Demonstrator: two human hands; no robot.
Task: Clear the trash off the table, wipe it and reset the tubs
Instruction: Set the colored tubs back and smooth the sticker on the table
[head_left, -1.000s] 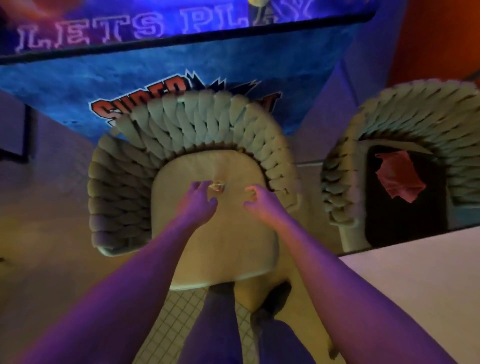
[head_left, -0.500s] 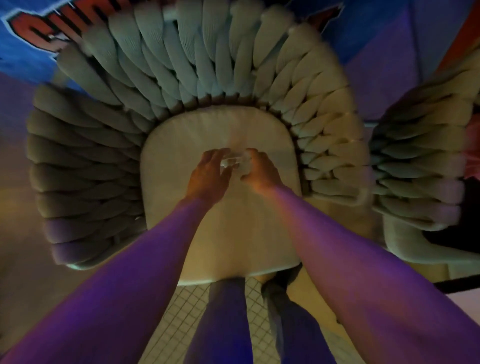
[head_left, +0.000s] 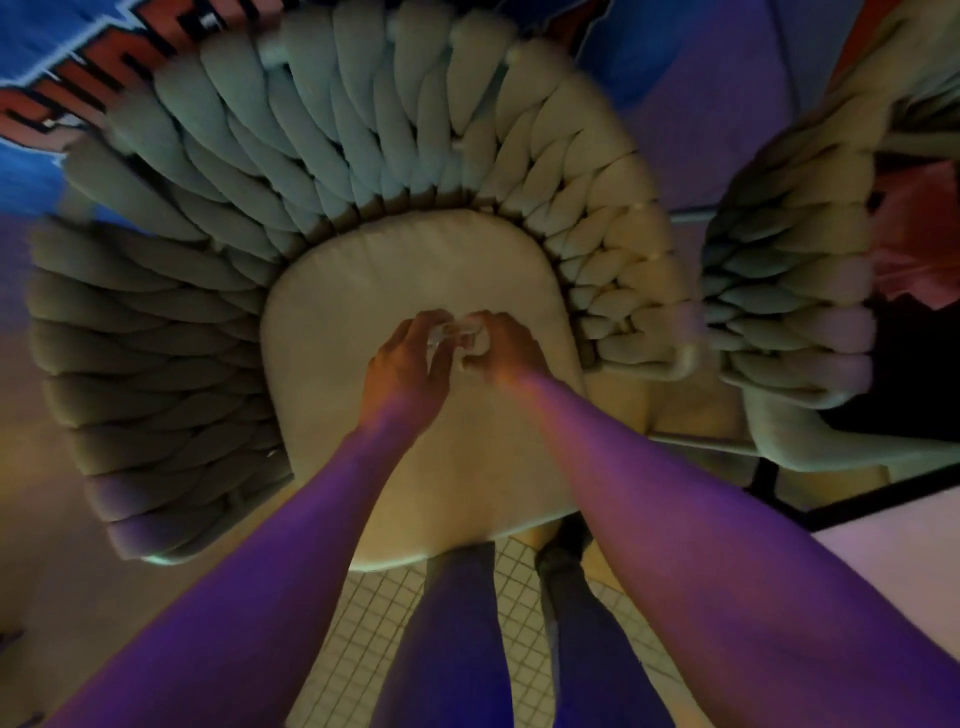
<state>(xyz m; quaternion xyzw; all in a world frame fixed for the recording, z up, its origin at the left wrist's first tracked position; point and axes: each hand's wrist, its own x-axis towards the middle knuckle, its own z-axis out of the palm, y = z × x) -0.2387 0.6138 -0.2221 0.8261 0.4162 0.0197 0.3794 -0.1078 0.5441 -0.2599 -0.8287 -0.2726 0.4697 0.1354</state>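
A small clear crumpled wrapper (head_left: 457, 332) lies between my two hands over the pale seat cushion (head_left: 363, 291) of a woven chair. My left hand (head_left: 408, 371) curls its fingers around the wrapper's left side. My right hand (head_left: 506, 351) pinches it from the right. Both hands meet at the wrapper, just above the cushion's middle. Most of the wrapper is hidden by my fingers.
The chair's thick braided backrest (head_left: 311, 135) rings the cushion. A second woven chair (head_left: 795, 270) stands to the right with a pink-red cloth (head_left: 919, 244) on it. A pale table corner (head_left: 893, 545) shows at lower right. My legs stand on tiled floor (head_left: 374, 613).
My view has dropped closer to the chair. My hands came together from apart and closed around the small wrapper on the cushion.
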